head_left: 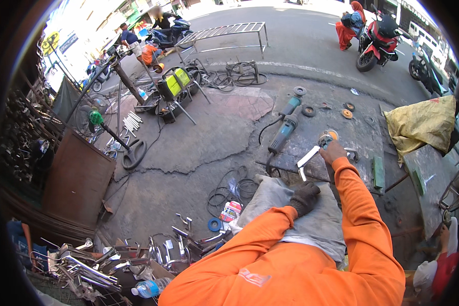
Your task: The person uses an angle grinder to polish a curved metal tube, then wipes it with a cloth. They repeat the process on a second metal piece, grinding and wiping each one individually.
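Observation:
My right hand [333, 152], bare below an orange sleeve, grips a small angle grinder [325, 138] with an orange disc, held down against a dark metal slab [341, 127] on the ground. My left hand [304, 197], in a dark glove, is closed at the lower end of a bright bent metal piece [308, 157]. The upper end of that piece reaches the grinder's disc. A grey cloth [285, 204] lies over my knee under the left forearm.
Two blue-grey angle grinders [283, 131] [292, 104] and loose discs [308, 110] lie just beyond. Cables [234, 187] coil on the cracked concrete. There is a pile of shiny metal parts [92, 265] at lower left, a yellow sack [423, 122] at right, and a welding machine [173, 84], a metal frame [224, 31] and a red motorcycle [378, 42] farther off.

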Available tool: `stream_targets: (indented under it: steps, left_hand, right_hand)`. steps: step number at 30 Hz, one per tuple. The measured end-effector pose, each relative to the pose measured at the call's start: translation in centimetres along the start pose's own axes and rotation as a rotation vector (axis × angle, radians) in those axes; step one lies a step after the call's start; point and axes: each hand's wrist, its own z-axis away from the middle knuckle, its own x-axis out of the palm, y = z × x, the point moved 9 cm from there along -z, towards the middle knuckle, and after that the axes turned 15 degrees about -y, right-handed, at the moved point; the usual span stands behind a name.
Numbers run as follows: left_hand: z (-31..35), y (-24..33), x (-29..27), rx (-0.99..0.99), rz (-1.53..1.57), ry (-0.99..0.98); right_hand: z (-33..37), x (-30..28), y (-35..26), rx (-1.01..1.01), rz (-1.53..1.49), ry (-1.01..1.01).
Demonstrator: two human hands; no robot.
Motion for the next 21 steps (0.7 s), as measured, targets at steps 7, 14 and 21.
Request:
stream_targets:
  steps: [7,14,21]
  left_hand:
    - [0.1,-0.1,0.4,-0.024,-0.003,-0.069]
    - [-0.1,0.2,0.4,-0.016,-0.087,-0.082]
    - [-0.3,-0.1,1.1,0.0,-0.113,-0.149]
  right_hand:
    - [0.5,2.5,-0.1,-0.064,-0.095,-0.088]
    - [1.7,7.5,-3.2,-0.304,-0.097,-0.31]
    - [2.9,6.2,-2.4,-0.211,-0.177,-0.219]
